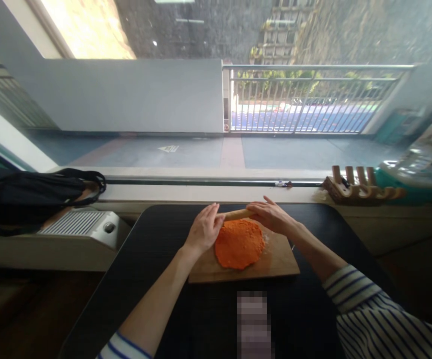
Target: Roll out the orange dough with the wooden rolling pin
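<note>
A wooden rolling pin (pixel 235 215) lies crosswise at the far edge of a flat, roughly round sheet of orange dough (pixel 239 245). My left hand (pixel 204 230) is on the pin's left end and my right hand (pixel 270 215) on its right end, both closed over it. Parts of the pin's ends are hidden under my palms and fingers. Under the dough is a wooden board (pixel 281 264), with a little white flour showing beside the dough's right edge.
The board rests on a black table (pixel 156 254). On the windowsill at the right stands a wooden rack (pixel 358 192) beside a teal container (pixel 418 184). A black bag (pixel 29 194) sits at the left above a white radiator (pixel 89 227). A pixelated patch covers the table's near middle.
</note>
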Demonstrator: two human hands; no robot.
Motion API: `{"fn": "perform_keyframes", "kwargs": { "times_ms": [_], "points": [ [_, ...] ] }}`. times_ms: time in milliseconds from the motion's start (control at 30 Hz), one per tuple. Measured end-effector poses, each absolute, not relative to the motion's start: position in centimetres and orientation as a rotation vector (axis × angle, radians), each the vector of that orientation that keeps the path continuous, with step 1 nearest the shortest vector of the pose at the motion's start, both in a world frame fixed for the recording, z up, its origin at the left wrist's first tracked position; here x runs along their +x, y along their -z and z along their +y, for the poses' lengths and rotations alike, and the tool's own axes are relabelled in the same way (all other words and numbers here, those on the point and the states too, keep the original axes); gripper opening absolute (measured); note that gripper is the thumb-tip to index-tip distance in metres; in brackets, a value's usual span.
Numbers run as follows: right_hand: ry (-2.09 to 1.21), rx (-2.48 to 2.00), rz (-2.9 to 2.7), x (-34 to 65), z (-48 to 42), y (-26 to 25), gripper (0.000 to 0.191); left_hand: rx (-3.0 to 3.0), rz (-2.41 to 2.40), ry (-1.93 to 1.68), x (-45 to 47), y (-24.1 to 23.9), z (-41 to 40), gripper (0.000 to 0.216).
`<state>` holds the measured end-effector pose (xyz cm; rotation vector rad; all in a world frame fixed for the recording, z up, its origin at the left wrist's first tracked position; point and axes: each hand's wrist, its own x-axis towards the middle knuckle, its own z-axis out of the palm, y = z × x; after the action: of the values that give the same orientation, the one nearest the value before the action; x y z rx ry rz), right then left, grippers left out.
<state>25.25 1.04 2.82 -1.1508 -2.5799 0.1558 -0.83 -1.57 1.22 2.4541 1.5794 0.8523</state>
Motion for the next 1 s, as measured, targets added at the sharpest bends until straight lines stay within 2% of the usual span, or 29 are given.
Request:
{"fn": "perform_keyframes", "kwargs": {
  "times_ms": [100, 333, 567, 733, 900, 1000],
  "points": [
    [-0.200, -1.040, -2.646, 23.9, 3.3, -3.3, 0.021, 2.488, 1.581, -0.674, -1.2, -1.2, -1.3, 0.041],
    [-0.288, -0.941, -2.645, 23.0, 5.4, -2.1, 0.022, 2.423, 1.580, -0.787, -2.2, -1.2, -1.3, 0.019],
    [-0.359, -1.161, -2.682, 22.4, 5.0, -3.0, 0.025, 2.369, 1.546, -0.873, -1.4, -0.3, -1.8, 0.018],
    [-0.207, -1.462, -2.687, 20.7, 6.3, -3.6, 0.032, 2.401, 1.589, -0.804, -1.7, -0.2, -1.8, 0.020],
    [-0.141, -1.565, -2.636, 19.1, 7.7, -3.1, 0.043, 2.425, 1.529, -0.786, -1.9, -0.3, -1.6, 0.023],
    [-0.146, -1.581, -2.656, 18.5, 8.0, -2.9, 0.044, 2.405, 1.520, -0.810, -1.9, -0.1, -1.6, 0.023]
  ]
}}
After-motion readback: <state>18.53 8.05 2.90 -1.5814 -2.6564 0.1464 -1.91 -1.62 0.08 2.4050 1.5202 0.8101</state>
